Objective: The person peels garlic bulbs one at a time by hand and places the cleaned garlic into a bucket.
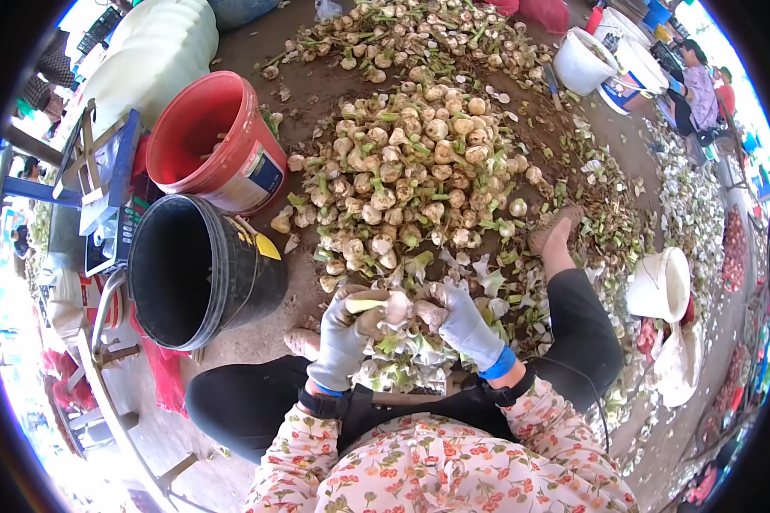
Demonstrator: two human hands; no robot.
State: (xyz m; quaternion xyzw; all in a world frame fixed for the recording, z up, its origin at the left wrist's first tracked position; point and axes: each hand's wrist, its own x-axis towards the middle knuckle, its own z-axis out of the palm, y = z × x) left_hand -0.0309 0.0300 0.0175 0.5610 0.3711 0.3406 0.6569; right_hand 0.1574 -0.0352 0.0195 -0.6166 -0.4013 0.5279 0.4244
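My left hand (pixel 344 329), in a pale grey glove, is closed around a garlic bulb (pixel 397 308) whose short green stem points left. Just right of the bulb is my right hand (pixel 462 321), gloved too, with its fingers curled together near the bulb's side; what they pinch is too small to make out. Beyond both hands lies a large heap of garlic bulbs (pixel 411 162) with cut green stems. Loose peeled leaves and skins (pixel 402 350) lie below and around my hands, between my legs.
To the left stand a black bucket (pixel 248 274) and a red bucket (pixel 252 162). White buckets (pixel 583 64) are at the back right, another white bucket (pixel 659 286) at the right. A metal frame (pixel 115 410) curves at the left. People sit at the far right.
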